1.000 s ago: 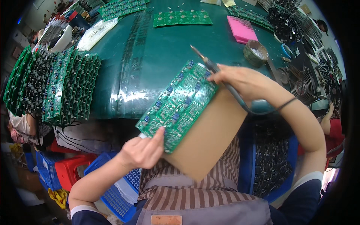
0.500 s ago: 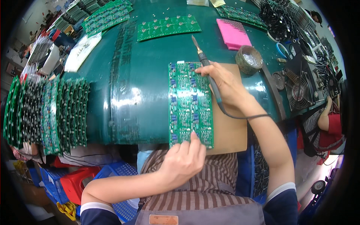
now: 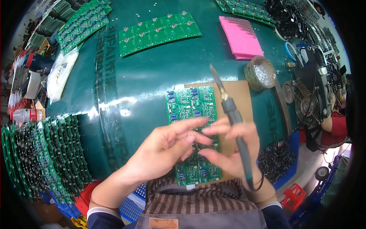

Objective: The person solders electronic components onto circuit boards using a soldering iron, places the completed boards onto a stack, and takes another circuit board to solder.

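My right hand (image 3: pixel 230 164) grips a soldering iron (image 3: pixel 231 107), whose pointed tip is up and away from the board. Its thumb and fingertips reach toward my left hand (image 3: pixel 152 152). The left fingers are curled, thumb pressed close to them, around something small that I cannot make out. Both hands hover close together above a green circuit board (image 3: pixel 190 100) filled with small parts and blue components. They hide the middle of that board, which lies lengthwise in front of me on a brown cardboard sheet (image 3: pixel 242 100).
Another green board (image 3: pixel 160 35) with round metal parts lies farther back. Pink foam (image 3: pixel 238 40) holds rows of small pins. To the right are a round pot (image 3: pixel 249 72) of silvery bits and a coiled iron stand (image 3: pixel 305 101). Boards stand stacked (image 3: pixel 47 160) at left.
My left hand has risen from the board's near end, and my right has drawn back from its far end with the iron; they now meet above the middle. The view has shifted.
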Tool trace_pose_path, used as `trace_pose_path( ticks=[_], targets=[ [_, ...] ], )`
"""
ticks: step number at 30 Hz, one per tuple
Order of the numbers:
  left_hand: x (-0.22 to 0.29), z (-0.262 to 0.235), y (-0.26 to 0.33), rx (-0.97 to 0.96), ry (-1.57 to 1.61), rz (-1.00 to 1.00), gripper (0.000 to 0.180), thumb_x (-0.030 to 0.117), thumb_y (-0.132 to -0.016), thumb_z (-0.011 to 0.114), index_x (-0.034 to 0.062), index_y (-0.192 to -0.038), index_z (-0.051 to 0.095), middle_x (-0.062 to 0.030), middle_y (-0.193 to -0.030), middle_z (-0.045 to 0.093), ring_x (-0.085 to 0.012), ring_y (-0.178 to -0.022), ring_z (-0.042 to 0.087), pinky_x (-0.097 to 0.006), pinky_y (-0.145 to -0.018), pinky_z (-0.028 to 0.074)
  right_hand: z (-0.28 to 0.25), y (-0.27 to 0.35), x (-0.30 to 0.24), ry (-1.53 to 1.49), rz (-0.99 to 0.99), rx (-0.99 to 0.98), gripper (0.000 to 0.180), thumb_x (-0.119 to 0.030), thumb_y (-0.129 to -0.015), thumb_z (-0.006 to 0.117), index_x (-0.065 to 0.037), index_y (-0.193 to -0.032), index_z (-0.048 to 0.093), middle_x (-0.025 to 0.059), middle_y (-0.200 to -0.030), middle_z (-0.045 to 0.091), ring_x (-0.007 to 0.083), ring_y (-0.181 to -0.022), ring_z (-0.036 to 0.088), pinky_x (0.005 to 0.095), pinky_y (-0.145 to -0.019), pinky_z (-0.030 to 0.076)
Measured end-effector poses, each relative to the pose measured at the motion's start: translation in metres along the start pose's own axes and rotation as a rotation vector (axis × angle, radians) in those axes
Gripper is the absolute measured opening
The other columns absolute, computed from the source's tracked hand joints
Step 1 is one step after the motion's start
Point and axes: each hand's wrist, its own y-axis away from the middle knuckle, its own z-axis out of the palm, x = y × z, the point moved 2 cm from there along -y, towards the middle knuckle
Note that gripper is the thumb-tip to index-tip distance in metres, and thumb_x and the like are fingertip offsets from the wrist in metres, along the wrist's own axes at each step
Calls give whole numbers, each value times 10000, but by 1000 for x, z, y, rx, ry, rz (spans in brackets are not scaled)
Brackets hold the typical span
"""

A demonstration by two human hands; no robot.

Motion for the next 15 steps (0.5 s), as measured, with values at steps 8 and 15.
trace_pose_path(
  ticks=[8,15],
  targets=[
    [-16,1,-14,-31,557,-21,637,81,-994,520,33,-1527,175,-253,-1287,576,-72,-681,441,-206,-620,384,5,2,-2,298,-101,-34,466,-53,-674,863,-110,-958,498,29,-953,732,237,-904,647,343,-782,470],
    [-9,7,-12,-41,524,-17,712,31,-978,516,80,-1550,94,-246,-1338,532,-75,-681,442,-211,-582,364,6,3,8,125,45,51,426,-23,-718,823,-128,-952,482,48,-904,733,264,-999,595,366,-872,464]
  ],
)
